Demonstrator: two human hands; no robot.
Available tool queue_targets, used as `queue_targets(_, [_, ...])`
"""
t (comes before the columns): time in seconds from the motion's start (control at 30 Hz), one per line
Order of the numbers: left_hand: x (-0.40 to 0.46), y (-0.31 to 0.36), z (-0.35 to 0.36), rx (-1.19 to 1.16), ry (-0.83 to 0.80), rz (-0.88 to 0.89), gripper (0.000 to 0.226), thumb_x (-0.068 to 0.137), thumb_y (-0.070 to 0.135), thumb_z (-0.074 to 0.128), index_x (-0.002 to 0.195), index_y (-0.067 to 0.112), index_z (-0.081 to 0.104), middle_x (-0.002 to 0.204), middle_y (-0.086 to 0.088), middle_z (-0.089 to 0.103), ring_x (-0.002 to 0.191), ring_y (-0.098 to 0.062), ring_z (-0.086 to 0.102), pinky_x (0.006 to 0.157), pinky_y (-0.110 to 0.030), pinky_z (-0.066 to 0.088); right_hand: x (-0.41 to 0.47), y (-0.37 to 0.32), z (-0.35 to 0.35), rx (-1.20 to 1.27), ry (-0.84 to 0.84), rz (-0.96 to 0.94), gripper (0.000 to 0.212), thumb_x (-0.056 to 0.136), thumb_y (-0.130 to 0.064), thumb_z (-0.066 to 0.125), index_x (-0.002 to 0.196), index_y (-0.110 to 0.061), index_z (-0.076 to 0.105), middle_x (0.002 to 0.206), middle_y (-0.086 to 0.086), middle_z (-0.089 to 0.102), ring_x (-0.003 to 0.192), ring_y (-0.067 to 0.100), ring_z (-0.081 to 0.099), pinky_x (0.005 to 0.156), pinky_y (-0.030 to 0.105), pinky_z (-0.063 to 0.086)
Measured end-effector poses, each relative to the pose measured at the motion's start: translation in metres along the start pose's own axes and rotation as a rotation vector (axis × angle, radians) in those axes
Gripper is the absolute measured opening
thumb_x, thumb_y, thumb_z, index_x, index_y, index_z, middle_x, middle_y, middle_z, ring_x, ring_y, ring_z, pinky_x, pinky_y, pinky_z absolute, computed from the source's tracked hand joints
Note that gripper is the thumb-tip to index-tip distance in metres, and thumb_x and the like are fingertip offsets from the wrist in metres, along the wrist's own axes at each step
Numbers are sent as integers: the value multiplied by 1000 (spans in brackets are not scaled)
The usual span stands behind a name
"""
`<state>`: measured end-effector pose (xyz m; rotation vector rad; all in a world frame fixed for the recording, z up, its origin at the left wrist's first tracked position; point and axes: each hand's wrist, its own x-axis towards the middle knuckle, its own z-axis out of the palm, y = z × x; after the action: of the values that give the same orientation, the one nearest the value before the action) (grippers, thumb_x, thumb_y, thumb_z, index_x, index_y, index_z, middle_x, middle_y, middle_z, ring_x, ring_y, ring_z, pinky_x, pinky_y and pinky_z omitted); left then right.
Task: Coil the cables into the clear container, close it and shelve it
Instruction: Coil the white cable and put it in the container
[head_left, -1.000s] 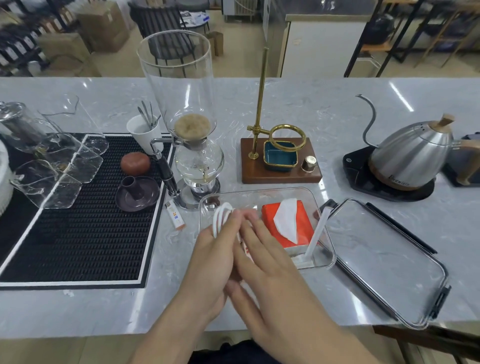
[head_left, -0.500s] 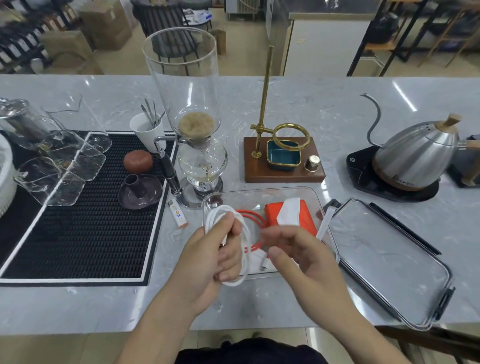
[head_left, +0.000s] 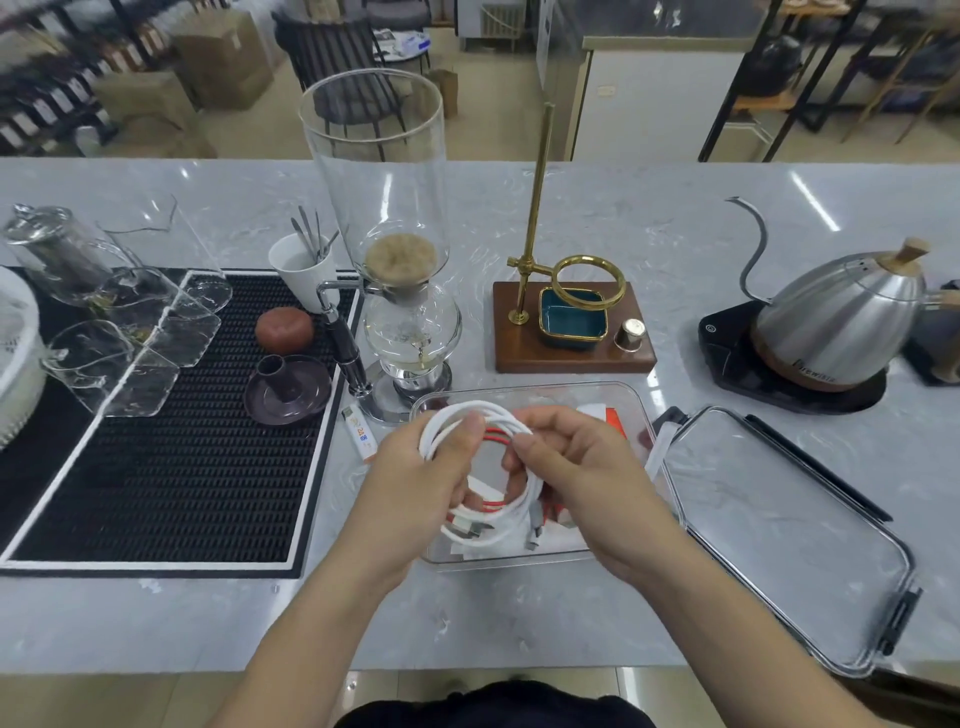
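A coil of white and red cables (head_left: 498, 512) hangs just above the clear container (head_left: 524, 393) on the marble counter. My left hand (head_left: 415, 483) grips the coil's left side, thumb on top. My right hand (head_left: 582, 467) pinches the coil's upper right, fingers curled around the strands. Several plug ends dangle at the coil's bottom. An orange and white box (head_left: 605, 415) lies inside the container, mostly hidden behind my right hand. The container's clear lid (head_left: 779, 525) with black latches lies flat to the right.
A glass siphon coffee maker (head_left: 400, 291) stands just behind the container. A small lighter (head_left: 359, 432) lies left of it beside the black ribbed mat (head_left: 156, 457). A wooden stand with brass ring (head_left: 571, 322) and a steel gooseneck kettle (head_left: 836, 322) sit further back.
Both hands came together on the cables: the right hand, free half a second ago, now pinches the coil. The coil has grown into a wider loop held between both hands.
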<state>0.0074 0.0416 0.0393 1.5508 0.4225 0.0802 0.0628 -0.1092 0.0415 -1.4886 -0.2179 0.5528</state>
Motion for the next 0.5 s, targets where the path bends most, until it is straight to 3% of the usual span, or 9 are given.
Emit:
queue_targets(0.07, [11, -3, -2, 143, 57, 76, 19, 97, 28, 55, 98, 10, 62, 61, -2, 51, 47, -8, 50, 51, -18, 46, 12, -4, -3, -68, 32, 12, 15, 95, -1, 57, 107, -6, 65, 71, 8, 71, 58, 21, 65, 53, 30, 52])
queue_targets(0.17, [28, -7, -2, 405, 53, 135, 10, 100, 23, 50, 102, 16, 58, 79, 1, 63, 61, -2, 62, 63, -28, 50, 32, -3, -10, -234, 84, 33, 15, 93, -4, 60, 105, -10, 67, 75, 10, 76, 66, 27, 70, 70, 43, 58])
queue_targets(0.23, [40, -11, -1, 614, 29, 124, 13, 100, 24, 47, 103, 15, 55, 86, 0, 65, 74, -6, 61, 69, -32, 46, 44, 1, -13, -371, 99, 49, 14, 93, -7, 62, 104, -14, 67, 77, 9, 77, 68, 24, 72, 69, 39, 57])
queue_targets(0.37, [66, -24, 2, 1000, -29, 58, 25, 99, 33, 46, 104, 10, 54, 101, -10, 63, 95, -30, 59, 69, -34, 38, 65, 15, -13, -599, 114, 52, 11, 91, -8, 60, 97, -16, 65, 72, 9, 76, 38, -4, 54, 43, 12, 38])
queue_targets(0.43, [72, -23, 8, 1152, -72, 6, 28, 100, 33, 47, 103, 6, 53, 105, -16, 62, 98, -34, 59, 68, -33, 37, 75, 23, -12, -689, 126, 62, 12, 88, -7, 60, 94, -16, 66, 70, 9, 75, 45, -1, 56, 47, 19, 41])
queue_targets(0.5, [75, -19, 12, 1318, -117, 4, 26, 100, 28, 49, 100, 3, 56, 106, -18, 63, 99, -34, 60, 69, -34, 39, 83, 30, -9, -759, 135, 75, 12, 84, -6, 60, 90, -15, 66, 76, 10, 74, 68, 15, 66, 62, 28, 50])
